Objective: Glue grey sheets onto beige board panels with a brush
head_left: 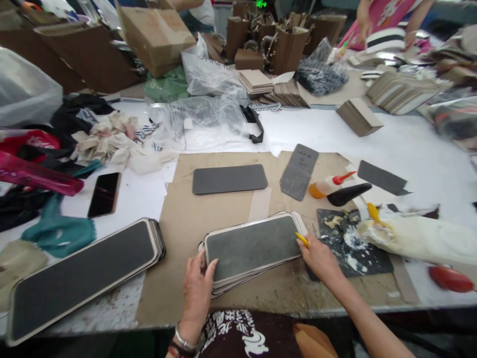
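Observation:
A stack of rounded grey boards with pale edges (pixel 253 246) lies on brown paper in front of me. My left hand (pixel 197 288) rests at the stack's left end, fingers against its edge. My right hand (pixel 320 258) touches the stack's right end and holds a thin yellow stick (pixel 302 239) between its fingers. Just right of that hand sits a dark glue-smeared plate (pixel 350 243).
A longer stack of grey boards (pixel 82 273) lies at the left, beside a phone (pixel 104 194). Single grey pieces (pixel 229 179), a glue bottle with red tip (pixel 330 185), brown bags, boxes and plastic wrap fill the back. Another person's hands work at the far right.

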The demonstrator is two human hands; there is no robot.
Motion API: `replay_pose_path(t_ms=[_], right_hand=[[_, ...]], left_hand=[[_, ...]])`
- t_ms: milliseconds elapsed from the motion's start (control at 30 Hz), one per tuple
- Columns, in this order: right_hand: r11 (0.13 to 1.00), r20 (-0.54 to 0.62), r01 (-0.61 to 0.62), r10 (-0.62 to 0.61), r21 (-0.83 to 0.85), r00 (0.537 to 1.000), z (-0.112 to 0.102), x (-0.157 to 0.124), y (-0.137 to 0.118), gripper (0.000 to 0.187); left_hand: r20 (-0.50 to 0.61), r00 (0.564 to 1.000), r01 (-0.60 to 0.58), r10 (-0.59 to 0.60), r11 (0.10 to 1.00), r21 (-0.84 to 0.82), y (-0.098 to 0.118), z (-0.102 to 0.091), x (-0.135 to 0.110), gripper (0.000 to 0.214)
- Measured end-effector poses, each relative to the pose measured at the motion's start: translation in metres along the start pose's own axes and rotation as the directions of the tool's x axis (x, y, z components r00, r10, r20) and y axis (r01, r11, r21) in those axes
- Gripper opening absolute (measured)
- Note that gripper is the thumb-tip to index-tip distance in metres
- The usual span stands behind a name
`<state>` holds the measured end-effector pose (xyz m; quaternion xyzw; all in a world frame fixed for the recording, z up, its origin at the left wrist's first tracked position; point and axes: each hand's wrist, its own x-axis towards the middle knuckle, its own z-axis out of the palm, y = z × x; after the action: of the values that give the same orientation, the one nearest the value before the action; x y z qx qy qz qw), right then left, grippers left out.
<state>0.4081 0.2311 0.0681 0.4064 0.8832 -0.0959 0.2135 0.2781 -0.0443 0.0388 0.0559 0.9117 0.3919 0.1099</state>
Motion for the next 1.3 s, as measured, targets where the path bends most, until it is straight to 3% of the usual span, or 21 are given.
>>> replay_pose_path(t_ms=[100,267,467,600,700,867,1067,1300], right_hand=[[1.000,0.015,-0.011,0.011,0.003,1.000,-0.002,0.000,-0.002,0.020],[0.999,0.023,-0.036,0.036,0.007,0.999,-0.002,0.000,-0.001,0.020],[0.999,0.034,-0.039,0.038,0.029,0.999,0.000,0.002,0.001,0.019],[0.999,0.030,-0.029,0.029,0.027,0.999,0.003,0.004,0.003,0.022],[1.000,0.034,-0.007,0.006,0.017,0.999,0.005,0.005,0.005,0.023],[1.000,0.031,-0.012,0.012,0.008,0.999,0.004,0.006,0.005,0.024],[0.999,0.092,-0.024,0.021,0.033,0.996,-0.005,0.000,-0.001,0.023],[0.999,0.064,-0.026,0.023,0.047,0.998,-0.002,-0.007,-0.010,0.021]], left_hand=[[0.023,0.997,0.079,-0.079,0.997,-0.007,-0.005,0.003,0.004,0.050],[0.105,0.964,0.259,-0.244,0.952,-0.165,-0.009,0.007,0.010,0.054],[0.059,0.950,0.309,-0.306,0.900,-0.306,0.004,0.004,0.011,0.045],[0.095,0.924,0.372,-0.370,0.818,-0.438,0.015,0.000,0.011,0.043],[0.212,0.878,0.473,-0.429,0.709,-0.523,0.022,-0.003,0.012,0.046],[0.367,0.843,0.536,-0.393,0.663,-0.522,0.026,-0.004,0.013,0.041],[0.382,0.798,0.602,-0.466,0.645,-0.472,0.012,-0.008,0.012,0.042],[0.362,0.807,0.590,-0.467,0.677,-0.440,0.000,-0.013,0.011,0.038]])
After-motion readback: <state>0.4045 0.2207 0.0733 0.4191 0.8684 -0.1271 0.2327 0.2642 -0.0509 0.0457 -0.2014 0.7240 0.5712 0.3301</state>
